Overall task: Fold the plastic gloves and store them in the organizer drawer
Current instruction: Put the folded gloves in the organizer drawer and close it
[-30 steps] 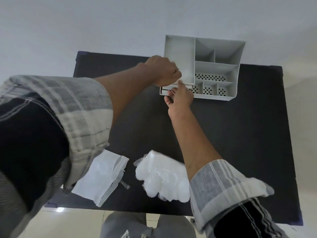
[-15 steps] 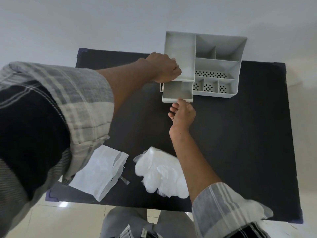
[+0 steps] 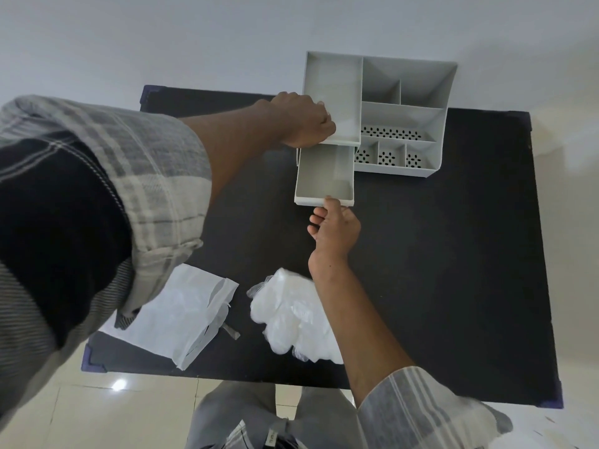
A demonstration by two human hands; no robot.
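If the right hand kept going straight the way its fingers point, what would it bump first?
Probably nothing new: the right hand already grips the front of the open drawer. Pushing on would press that front toward the organizer.

one head-worn wide-angle view looks steeply down from above and in front of the person, close over the black table (image 3: 453, 254), its far edge toward a pale wall (image 3: 162, 34).

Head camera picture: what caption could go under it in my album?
Right hand pulls the empty grey plastic drawer open while the left hand steadies the grey organizer; clear plastic gloves wait nearby.
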